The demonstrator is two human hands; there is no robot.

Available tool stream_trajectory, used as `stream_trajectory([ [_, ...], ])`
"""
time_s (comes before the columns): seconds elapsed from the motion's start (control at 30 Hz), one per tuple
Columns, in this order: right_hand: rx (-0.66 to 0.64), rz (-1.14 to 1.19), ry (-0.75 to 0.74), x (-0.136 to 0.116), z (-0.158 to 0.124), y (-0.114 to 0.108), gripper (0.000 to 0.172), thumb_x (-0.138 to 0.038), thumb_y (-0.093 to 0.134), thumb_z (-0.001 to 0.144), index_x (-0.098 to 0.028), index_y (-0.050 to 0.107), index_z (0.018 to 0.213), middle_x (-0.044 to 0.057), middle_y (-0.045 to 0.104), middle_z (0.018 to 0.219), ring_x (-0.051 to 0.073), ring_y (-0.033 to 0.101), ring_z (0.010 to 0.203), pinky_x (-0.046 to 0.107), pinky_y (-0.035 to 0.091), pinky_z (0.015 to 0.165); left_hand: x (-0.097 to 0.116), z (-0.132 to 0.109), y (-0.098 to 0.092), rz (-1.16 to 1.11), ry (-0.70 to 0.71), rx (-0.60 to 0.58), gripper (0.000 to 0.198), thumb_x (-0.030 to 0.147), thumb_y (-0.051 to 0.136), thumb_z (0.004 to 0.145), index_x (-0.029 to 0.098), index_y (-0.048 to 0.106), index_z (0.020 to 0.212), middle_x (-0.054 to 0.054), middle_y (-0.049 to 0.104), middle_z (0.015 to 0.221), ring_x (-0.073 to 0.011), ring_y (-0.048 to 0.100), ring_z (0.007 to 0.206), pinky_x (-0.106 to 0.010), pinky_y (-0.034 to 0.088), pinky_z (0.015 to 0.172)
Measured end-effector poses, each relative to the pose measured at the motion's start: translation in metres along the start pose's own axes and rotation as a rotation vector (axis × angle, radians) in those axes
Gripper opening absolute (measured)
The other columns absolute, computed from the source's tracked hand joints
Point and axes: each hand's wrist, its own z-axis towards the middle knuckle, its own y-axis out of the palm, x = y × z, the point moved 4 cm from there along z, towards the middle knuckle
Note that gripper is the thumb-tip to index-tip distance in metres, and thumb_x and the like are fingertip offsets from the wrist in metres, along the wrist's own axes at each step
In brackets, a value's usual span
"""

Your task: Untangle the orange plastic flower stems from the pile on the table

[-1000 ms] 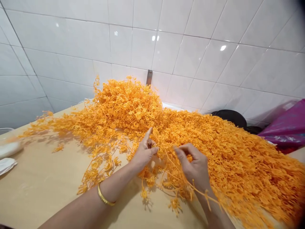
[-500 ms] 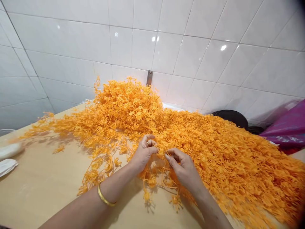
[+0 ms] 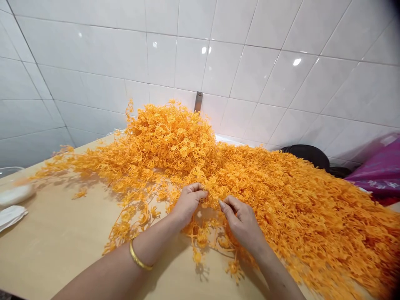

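Observation:
My left hand (image 3: 190, 201) is closed in a pinch on an orange plastic flower stem (image 3: 213, 192) at the near side of the heap. A little to its right, my right hand (image 3: 240, 216) pinches with thumb and forefinger at the same orange strands; what exactly lies between those fingertips is too small to make out. Below both hands, orange flower heads (image 3: 197, 255) on thin stems dangle over the table. The big heap of orange plastic flowers (image 3: 175, 141) rises behind the hands and spreads far to the right (image 3: 312, 208).
The pale wooden table (image 3: 68, 241) meets a white tiled wall (image 3: 175, 58) with a metal bracket (image 3: 198, 102). Black round discs (image 3: 308, 156) and a purple bag (image 3: 378, 166) lie at the back right. A white cloth-like item (image 3: 12, 216) is at the left edge.
My left fingers have curled in more tightly at the stem. My right hand has shifted slightly right, widening the gap between the hands. The whole view has moved a little.

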Motion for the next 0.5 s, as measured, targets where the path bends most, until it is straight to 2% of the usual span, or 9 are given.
stream_trajectory([
  [0.1,-0.016,0.021,0.047,0.004,0.001,-0.005,0.032,-0.031,0.041,0.078,-0.019,0.025,0.054,-0.005,0.026,0.049,0.008,0.026,0.046,0.022,0.020,0.044,-0.001,-0.003,0.002,0.064,-0.040,0.057,0.017,0.021,0.057,0.061,0.017,0.041,0.055,0.006,0.039,0.046,-0.0050,0.035,0.035,-0.017,0.026,0.034],
  [0.23,-0.098,0.127,0.092,0.005,0.003,-0.005,0.031,-0.030,0.041,0.077,-0.019,0.024,0.053,-0.005,0.024,0.050,0.007,0.022,0.046,0.022,0.018,0.043,-0.001,-0.004,0.003,0.047,-0.037,0.171,0.019,0.016,0.054,0.061,0.017,0.037,0.053,0.008,0.032,0.042,-0.0036,0.028,0.033,-0.016,0.021,0.033],
  [0.33,-0.174,0.149,0.076,0.004,0.003,-0.001,0.030,-0.028,0.040,0.077,-0.019,0.026,0.053,-0.005,0.023,0.050,0.007,0.022,0.046,0.022,0.018,0.043,-0.002,-0.002,0.003,-0.065,-0.013,0.218,0.019,0.013,0.055,0.060,0.016,0.037,0.052,0.007,0.034,0.042,-0.0033,0.031,0.036,-0.016,0.026,0.037],
  [0.43,-0.245,0.143,0.053,0.003,0.001,0.001,0.031,-0.030,0.042,0.078,-0.018,0.027,0.053,-0.005,0.024,0.051,0.007,0.023,0.047,0.022,0.018,0.044,-0.004,0.003,0.000,-0.258,-0.041,0.199,0.015,0.014,0.056,0.058,0.017,0.041,0.056,0.005,0.045,0.048,-0.0066,0.043,0.044,-0.019,0.036,0.045],
  [0.5,-0.259,0.161,0.053,0.004,0.000,0.001,0.032,-0.033,0.043,0.079,-0.018,0.030,0.054,-0.005,0.025,0.051,0.007,0.023,0.047,0.022,0.019,0.044,-0.003,0.007,-0.003,-0.318,-0.053,0.184,0.016,0.013,0.058,0.057,0.017,0.042,0.057,0.004,0.048,0.050,-0.0080,0.046,0.047,-0.020,0.037,0.047],
])
